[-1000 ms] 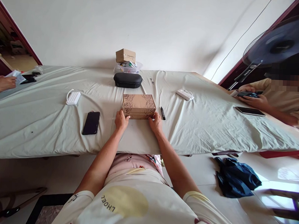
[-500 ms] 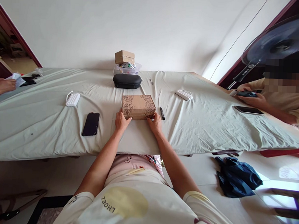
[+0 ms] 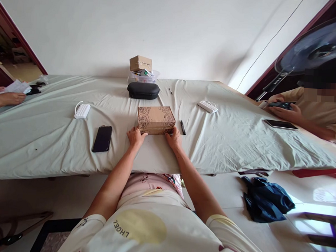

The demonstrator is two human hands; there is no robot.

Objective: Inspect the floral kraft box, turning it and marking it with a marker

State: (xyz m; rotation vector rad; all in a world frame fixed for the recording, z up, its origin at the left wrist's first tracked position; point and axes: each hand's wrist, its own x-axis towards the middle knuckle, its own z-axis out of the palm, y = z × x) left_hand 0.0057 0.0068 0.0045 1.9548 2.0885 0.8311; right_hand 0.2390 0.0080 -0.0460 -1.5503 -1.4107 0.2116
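Note:
A brown cardboard box point(image 3: 156, 116) with dark scribbled curls drawn on its corners sits closed on the cloth before me. By its front left corner is my left hand point(image 3: 136, 136), fingers spread on the cloth side and thumb at the box's lower front edge. My right hand point(image 3: 174, 138) grips the front right corner, thumb along the front and fingers at the right side. Just right of the box lies a black marker point(image 3: 182, 127). Both hands' fingertips are partly hidden.
A smartphone point(image 3: 102, 139) and a white power bank point(image 3: 82, 111) lie to the left, another white power bank point(image 3: 207, 106) to the right. Behind the box stand a black case point(image 3: 143, 90) and a plastic tub point(image 3: 147, 78) topped by a small carton point(image 3: 140, 63). People sit at both ends.
My left hand has shifted slightly left, its fingers spreading away from the box's side. My right hand and the box stay put. The person at left has moved the papers.

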